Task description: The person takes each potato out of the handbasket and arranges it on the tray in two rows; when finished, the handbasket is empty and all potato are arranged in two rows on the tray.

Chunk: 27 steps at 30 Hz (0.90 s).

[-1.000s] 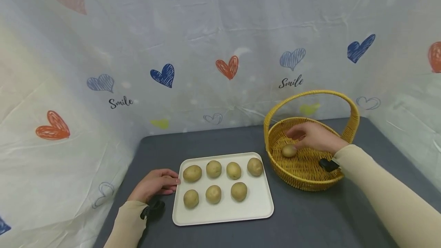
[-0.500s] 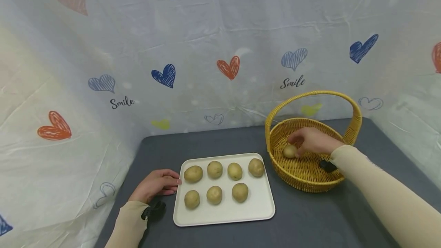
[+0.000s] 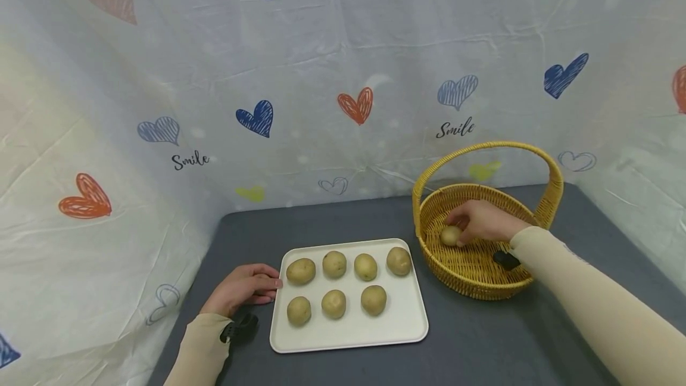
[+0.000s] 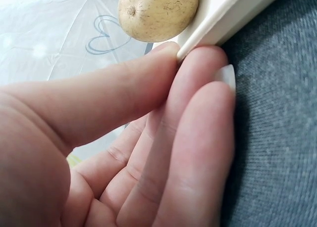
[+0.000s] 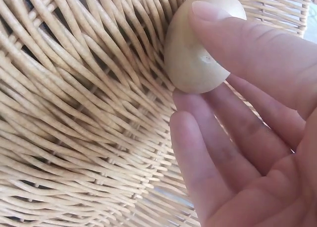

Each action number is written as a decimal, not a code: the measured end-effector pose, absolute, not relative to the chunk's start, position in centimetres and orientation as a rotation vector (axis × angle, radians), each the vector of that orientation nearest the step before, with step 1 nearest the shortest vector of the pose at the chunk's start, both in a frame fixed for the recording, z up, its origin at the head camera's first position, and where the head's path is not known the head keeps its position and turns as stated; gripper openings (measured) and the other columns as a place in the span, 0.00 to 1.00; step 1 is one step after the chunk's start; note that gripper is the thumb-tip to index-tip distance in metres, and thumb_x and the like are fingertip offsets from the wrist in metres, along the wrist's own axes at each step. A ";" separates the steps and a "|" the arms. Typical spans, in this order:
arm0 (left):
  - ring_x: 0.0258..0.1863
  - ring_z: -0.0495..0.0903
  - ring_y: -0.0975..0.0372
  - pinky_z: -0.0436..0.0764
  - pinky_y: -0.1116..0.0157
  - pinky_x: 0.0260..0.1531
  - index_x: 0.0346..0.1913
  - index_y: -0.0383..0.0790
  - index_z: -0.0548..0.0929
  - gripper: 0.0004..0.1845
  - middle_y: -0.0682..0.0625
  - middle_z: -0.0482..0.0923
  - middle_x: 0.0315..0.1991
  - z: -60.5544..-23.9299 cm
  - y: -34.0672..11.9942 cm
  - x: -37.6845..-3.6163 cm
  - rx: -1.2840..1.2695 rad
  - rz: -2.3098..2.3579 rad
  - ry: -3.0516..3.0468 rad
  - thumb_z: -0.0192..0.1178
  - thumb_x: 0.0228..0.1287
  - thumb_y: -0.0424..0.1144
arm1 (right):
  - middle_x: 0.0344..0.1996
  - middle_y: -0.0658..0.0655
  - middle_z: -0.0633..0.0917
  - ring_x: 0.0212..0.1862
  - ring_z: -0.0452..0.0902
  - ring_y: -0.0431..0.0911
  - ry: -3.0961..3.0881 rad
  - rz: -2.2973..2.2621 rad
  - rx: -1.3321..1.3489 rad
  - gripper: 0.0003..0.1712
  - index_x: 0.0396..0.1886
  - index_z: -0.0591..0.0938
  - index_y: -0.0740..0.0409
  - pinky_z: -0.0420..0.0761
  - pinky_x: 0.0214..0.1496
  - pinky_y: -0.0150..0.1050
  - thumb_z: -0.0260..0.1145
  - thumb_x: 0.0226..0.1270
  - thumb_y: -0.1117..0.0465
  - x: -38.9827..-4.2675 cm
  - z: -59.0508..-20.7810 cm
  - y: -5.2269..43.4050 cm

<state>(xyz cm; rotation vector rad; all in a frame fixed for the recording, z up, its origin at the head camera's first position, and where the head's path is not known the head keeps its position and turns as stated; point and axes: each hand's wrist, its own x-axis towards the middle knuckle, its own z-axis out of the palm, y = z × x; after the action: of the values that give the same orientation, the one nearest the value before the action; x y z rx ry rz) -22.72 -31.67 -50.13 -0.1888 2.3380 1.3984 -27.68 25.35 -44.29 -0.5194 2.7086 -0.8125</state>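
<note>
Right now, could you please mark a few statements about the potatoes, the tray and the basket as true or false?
1. Seven potatoes lie on the white tray. True.
2. The right hand is closing its grip on a potato inside the wicker basket. True.
3. The left hand is lifting a potato off the tray. False: its fingertips touch the tray's left edge and hold nothing.
4. The basket stands to the left of the tray. False: it stands to the tray's right.
5. The basket holds several potatoes. False: only one is visible in it.
</note>
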 end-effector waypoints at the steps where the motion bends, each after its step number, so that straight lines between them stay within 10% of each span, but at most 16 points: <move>1: 0.37 0.91 0.60 0.92 0.62 0.41 0.57 0.35 0.87 0.24 0.46 0.91 0.41 -50.1 -31.7 -22.7 -0.190 1.399 2.338 0.79 0.64 0.46 | 0.50 0.56 0.92 0.52 0.88 0.51 2.710 -0.809 -0.518 0.31 0.60 0.89 0.62 0.88 0.56 0.53 0.86 0.57 0.60 -27.7 -44.3 25.3; 27: 0.36 0.90 0.61 0.92 0.63 0.39 0.58 0.33 0.86 0.24 0.46 0.91 0.41 -50.2 -31.7 -22.7 -0.171 1.411 2.341 0.78 0.66 0.44 | 0.43 0.48 0.93 0.47 0.87 0.45 2.907 -0.821 -0.554 0.21 0.51 0.93 0.50 0.87 0.53 0.50 0.85 0.61 0.50 -23.3 -40.0 22.8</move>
<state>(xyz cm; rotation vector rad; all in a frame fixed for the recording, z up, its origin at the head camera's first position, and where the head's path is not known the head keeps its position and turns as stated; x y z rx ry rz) -22.66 -31.68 -50.25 -0.1714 2.3407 1.4111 -23.28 22.81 -40.04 -0.5540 2.9065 -0.8206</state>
